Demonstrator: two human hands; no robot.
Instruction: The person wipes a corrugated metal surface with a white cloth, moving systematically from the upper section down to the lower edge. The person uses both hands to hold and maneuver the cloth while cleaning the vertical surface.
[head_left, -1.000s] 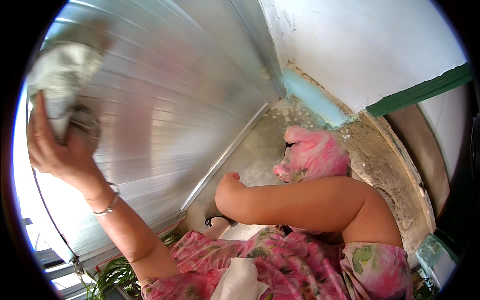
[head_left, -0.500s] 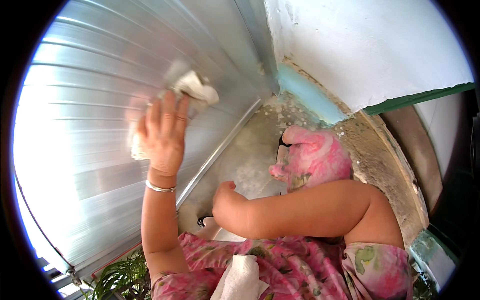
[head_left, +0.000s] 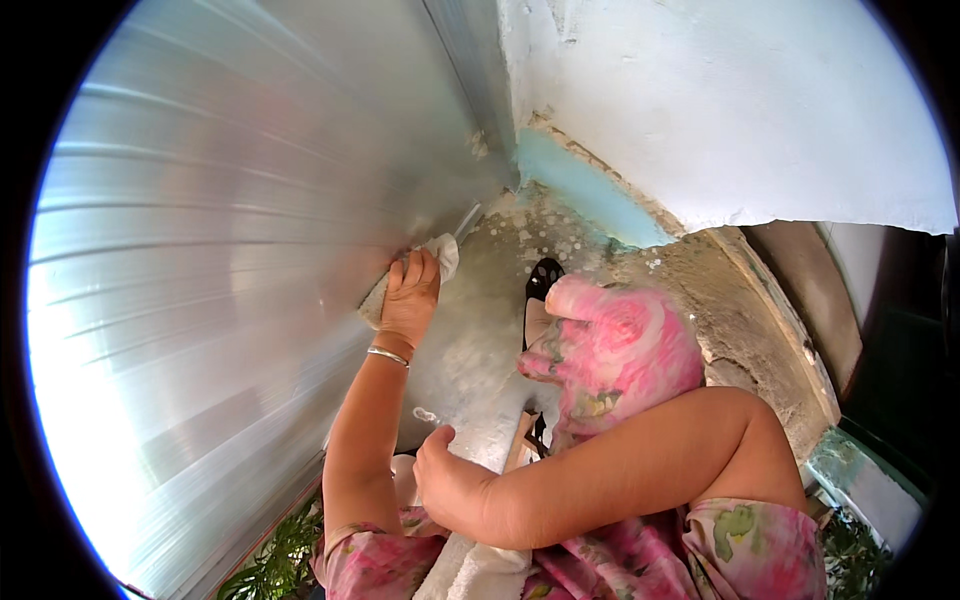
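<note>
My left hand (head_left: 410, 295) is closed on a pale cloth (head_left: 443, 257) and presses it to the lower edge of a ribbed silver metal panel (head_left: 250, 260). Greyish cloth shows on the left side of the fingers, a white corner beyond them. A silver bangle (head_left: 388, 355) circles that wrist. Across my body lies the right forearm, with my right hand (head_left: 450, 485) bent down near my lap; its thumb shows, while the other fingers are hidden. Below this hand a white towel (head_left: 475, 572) hangs over my pink floral clothing.
A white wall (head_left: 730, 110) with a light blue base strip (head_left: 590, 190) meets the panel at the far corner. My black shoe (head_left: 543, 278) stands on the stained concrete floor (head_left: 470, 300). Green leaves (head_left: 275, 550) lie at the lower left.
My left hand with the cloth has moved down and to the right, from the middle of the panel to its bottom edge. The view has shifted slightly; my right arm stays folded across.
</note>
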